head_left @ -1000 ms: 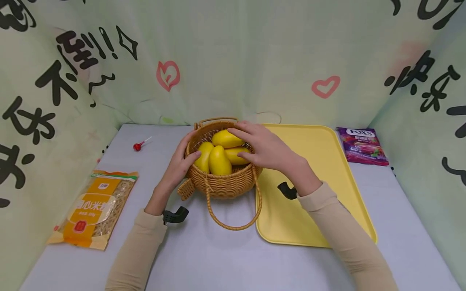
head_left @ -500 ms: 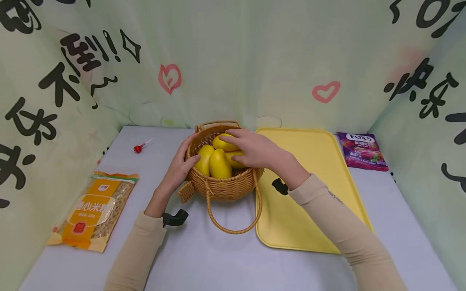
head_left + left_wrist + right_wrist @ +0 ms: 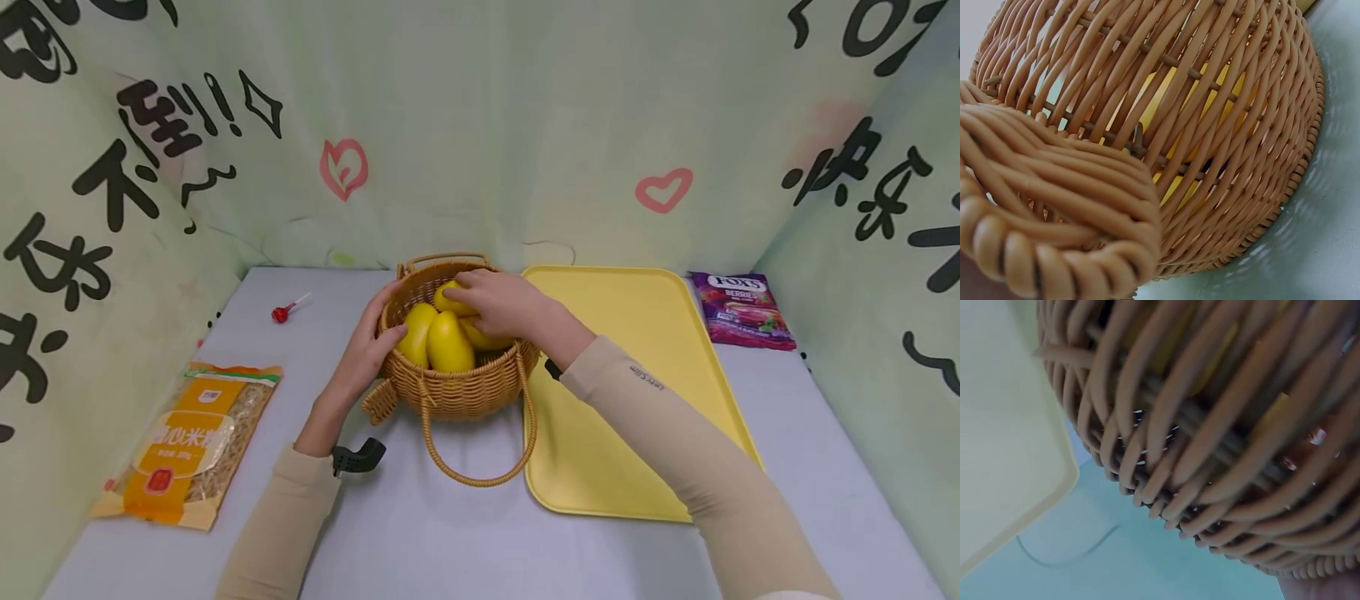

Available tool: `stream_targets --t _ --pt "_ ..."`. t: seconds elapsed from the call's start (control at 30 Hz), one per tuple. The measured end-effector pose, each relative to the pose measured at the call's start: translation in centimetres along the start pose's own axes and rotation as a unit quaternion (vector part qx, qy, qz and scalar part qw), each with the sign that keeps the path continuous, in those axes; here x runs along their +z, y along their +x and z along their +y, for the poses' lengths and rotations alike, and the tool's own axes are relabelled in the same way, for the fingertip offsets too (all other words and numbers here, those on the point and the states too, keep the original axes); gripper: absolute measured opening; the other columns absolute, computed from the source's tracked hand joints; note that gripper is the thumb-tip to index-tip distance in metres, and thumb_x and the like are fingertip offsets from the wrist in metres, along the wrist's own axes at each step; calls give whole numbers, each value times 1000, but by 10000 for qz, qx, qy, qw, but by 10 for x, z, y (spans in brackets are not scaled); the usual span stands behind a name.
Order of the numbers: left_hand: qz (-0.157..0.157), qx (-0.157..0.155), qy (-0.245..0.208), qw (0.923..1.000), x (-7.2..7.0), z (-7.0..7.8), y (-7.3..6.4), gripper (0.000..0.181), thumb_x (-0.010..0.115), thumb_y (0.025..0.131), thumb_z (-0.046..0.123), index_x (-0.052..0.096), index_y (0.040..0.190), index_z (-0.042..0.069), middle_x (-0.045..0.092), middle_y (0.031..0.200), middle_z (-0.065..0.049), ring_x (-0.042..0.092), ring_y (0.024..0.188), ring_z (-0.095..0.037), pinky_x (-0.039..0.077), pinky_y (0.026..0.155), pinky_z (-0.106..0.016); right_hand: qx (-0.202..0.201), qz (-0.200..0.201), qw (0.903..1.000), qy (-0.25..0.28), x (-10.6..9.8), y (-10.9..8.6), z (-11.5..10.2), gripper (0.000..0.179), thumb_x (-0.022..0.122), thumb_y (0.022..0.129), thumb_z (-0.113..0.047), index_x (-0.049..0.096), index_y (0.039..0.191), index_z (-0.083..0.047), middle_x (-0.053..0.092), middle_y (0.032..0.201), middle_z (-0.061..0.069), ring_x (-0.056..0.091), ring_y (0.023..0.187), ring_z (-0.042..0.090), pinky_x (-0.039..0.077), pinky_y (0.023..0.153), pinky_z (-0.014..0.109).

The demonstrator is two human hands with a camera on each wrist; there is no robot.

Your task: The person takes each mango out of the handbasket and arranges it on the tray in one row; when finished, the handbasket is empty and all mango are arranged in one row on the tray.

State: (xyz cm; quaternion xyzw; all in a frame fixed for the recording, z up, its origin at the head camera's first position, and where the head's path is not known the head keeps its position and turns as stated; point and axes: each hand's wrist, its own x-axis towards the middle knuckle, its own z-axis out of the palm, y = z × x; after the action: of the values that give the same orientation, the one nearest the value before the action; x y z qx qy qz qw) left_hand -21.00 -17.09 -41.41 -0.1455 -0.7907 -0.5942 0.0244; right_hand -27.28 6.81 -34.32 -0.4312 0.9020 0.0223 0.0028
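A round wicker basket [image 3: 465, 396] holds several yellow mangoes [image 3: 450, 343], piled together. My left hand [image 3: 367, 343] grips the basket's left rim, the thumb over the edge beside the mangoes. My right hand [image 3: 504, 307] reaches over the right rim, its fingers curled round the right end of the rear mango [image 3: 448, 298]; part of that mango is hidden under the hand. The left wrist view is filled by the woven basket wall [image 3: 1210, 156], with yellow showing through the gaps. In the right wrist view the basket wall [image 3: 1210, 437] is close and dark.
A yellow tray [image 3: 600, 450] lies right of the basket, with a purple candy bag [image 3: 742, 310] beyond it. On the left are a red lollipop [image 3: 281, 314] and an orange-labelled snack bag [image 3: 187, 446]. The rope handle [image 3: 480, 482] hangs toward the front; a curtain [image 3: 495, 125] stands behind.
My right hand has moved left and deeper into the basket, its spread fingers closing round the rear mango. The left hand stays on the rim.
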Motion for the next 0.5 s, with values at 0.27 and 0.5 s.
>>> stream_targets --t 0.27,0.5 --pt "-13 -47 -39 10000 1 0 -2 62 49 98 23 27 156 31 19 165 1 21 152 -26 24 119 -59 -72 -274 9984 -480 4 8 1 46 53 100 -17 50 145 -21 48 146 15 51 128 34 47 105 47" --pt "-27 4 -51 10000 1 1 0 62 49 99 22 27 156 29 20 165 2 21 152 -25 23 120 -59 -67 -384 9956 -851 3 11 1 47 55 100 -18 48 146 -23 48 145 14 50 128 33 49 103 46"
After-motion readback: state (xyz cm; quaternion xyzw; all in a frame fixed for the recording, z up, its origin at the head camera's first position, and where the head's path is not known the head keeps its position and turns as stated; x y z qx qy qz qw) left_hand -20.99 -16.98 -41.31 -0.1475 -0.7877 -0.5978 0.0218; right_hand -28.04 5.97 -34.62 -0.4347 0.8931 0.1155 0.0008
